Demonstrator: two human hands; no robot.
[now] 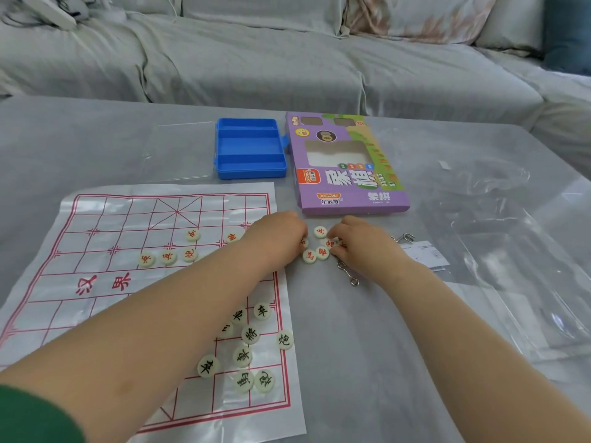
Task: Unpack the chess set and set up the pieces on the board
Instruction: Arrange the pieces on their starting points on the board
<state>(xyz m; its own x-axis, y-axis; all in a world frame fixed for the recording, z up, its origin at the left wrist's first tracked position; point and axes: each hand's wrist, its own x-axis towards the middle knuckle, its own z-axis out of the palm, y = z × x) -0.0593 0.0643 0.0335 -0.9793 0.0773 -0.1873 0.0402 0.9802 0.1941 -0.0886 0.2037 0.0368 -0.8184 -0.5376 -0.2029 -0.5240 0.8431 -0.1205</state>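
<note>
I had both hands at the middle of the frame, just right of the board (96, 308) and below the purple box (348, 187), over a small cluster of red pieces (319, 249) lying on the bare tabletop (367, 346). The right hand (358, 244) had its grip curled, fingertips pinching one piece of the cluster. The left hand (278, 233) hid its own fingers, so I could not tell its grip.

My worry was the left forearm. It lay across the thin plastic board, and dragging it back could slide the sheet and scatter the red pieces already placed at centre left, or the black pieces (251, 334) heaped at lower centre. The metal rings (347, 273) lay just beside the cluster and could get swept up too.
</note>
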